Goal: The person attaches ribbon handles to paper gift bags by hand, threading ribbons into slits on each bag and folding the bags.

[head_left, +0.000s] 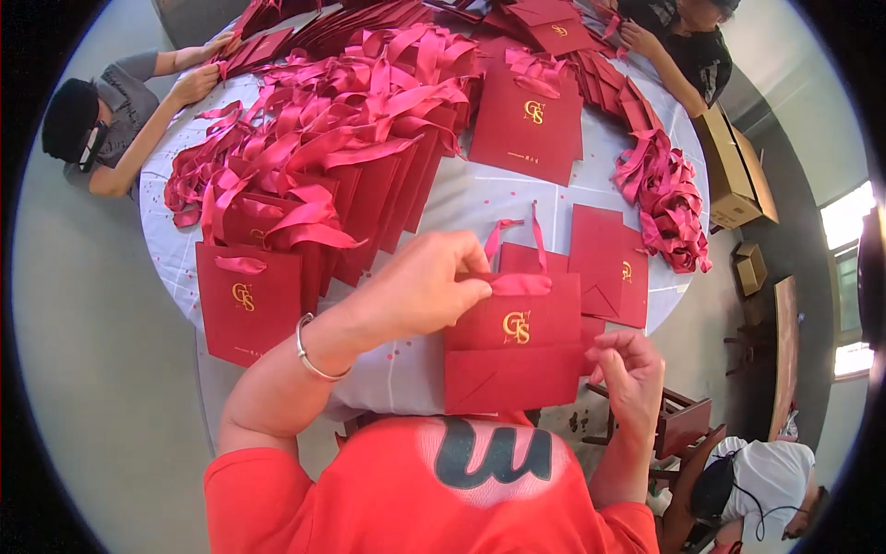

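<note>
A dark red paper gift bag (480, 319) with a gold emblem lies in front of me at the table's near edge, its lower part folded up flat. My left hand (429, 282), wearing a silver bangle, pinches the pink ribbon handle (521, 283) at the bag's top edge. Two loose ribbon ends (538, 242) stand up beyond that edge. Beside the bag's right side is my right hand (629, 371), fingers curled and thumb close to them. Whatever it may hold is too small to make out. Under and behind the bag lie more flat red bags (598, 249).
Rows of red bags with ribbons (369, 138) cover the round white table's (388, 374) left and middle. A ribbon pile (672, 203) lies at right. Other people (106, 125) work at far left and far right; another person (766, 485) sits lower right. Cardboard boxes (734, 171) stand right.
</note>
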`<state>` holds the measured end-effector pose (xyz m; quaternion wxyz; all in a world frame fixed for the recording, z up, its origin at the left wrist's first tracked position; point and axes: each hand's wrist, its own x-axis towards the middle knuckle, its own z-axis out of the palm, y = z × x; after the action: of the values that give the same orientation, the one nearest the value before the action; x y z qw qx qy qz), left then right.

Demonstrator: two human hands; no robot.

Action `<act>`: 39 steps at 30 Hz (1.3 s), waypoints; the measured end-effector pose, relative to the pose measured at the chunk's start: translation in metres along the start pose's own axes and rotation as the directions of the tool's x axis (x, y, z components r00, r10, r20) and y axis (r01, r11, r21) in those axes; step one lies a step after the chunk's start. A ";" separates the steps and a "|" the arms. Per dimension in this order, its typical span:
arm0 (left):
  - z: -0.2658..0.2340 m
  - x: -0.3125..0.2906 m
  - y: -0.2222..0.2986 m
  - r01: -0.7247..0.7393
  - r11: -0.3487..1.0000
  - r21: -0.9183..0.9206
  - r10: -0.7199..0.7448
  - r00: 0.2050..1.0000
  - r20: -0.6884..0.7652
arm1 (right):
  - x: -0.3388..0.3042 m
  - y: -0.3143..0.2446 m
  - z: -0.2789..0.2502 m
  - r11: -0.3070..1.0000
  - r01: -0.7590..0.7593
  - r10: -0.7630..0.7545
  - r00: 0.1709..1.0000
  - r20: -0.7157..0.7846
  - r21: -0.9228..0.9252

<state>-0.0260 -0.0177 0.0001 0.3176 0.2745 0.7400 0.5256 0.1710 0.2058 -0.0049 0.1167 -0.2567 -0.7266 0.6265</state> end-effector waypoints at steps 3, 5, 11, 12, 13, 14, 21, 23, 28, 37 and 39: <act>0.000 0.003 0.005 0.065 0.994 -0.093 -0.067 0.998 -0.016 | -0.010 0.007 -0.003 0.978 -0.008 -0.015 0.994 0.108 0.209; 0.004 0.002 0.009 0.085 0.972 -0.218 -0.092 0.996 -0.021 | -0.013 0.010 0.009 0.933 0.022 -0.062 0.993 0.102 0.358; 0.003 0.001 0.007 0.042 0.962 -0.271 -0.066 0.994 -0.082 | -0.014 0.023 0.030 0.846 0.035 -0.057 0.998 0.025 0.532; 0.003 0.001 0.008 0.032 0.962 -0.272 -0.059 0.994 -0.090 | -0.013 0.024 0.034 0.859 0.092 -0.075 0.996 -0.054 0.503; 0.003 0.000 0.009 0.014 0.972 -0.236 -0.039 0.994 -0.102 | -0.009 0.026 0.035 0.848 0.126 -0.107 0.992 -0.068 0.515; 0.002 -0.001 0.010 -0.004 0.980 -0.200 -0.020 0.993 -0.116 | -0.004 0.024 0.035 0.849 0.132 -0.116 0.991 -0.063 0.512; 0.007 0.000 0.000 -0.322 0.942 0.098 0.335 0.860 -0.386 | 0.030 -0.036 0.028 0.756 0.650 -0.643 0.712 -0.283 -0.082; 0.003 -0.001 0.007 -0.301 0.943 -0.140 0.225 0.889 -0.399 | 0.030 -0.057 0.031 0.438 0.724 -0.862 0.507 -0.019 -0.533; -0.005 0.000 0.006 -0.263 0.945 0.194 0.320 0.865 -0.386 | 0.020 -0.036 0.062 -0.091 0.821 -0.757 0.311 0.575 -0.563; 0.016 0.001 -0.005 -0.255 0.725 0.639 0.474 0.859 -0.195 | 0.004 -0.009 0.095 -0.003 0.940 -0.737 0.229 0.636 -0.342; 0.017 0.000 -0.005 -0.203 0.684 0.701 0.400 0.908 -0.127 | 0.005 -0.005 0.104 -0.026 0.975 -0.735 0.131 0.666 -0.221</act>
<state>-0.0137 -0.0089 -0.0085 0.0009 0.4150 0.8591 0.2995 0.1150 0.1197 -0.0199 0.2593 0.3617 -0.8824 0.1525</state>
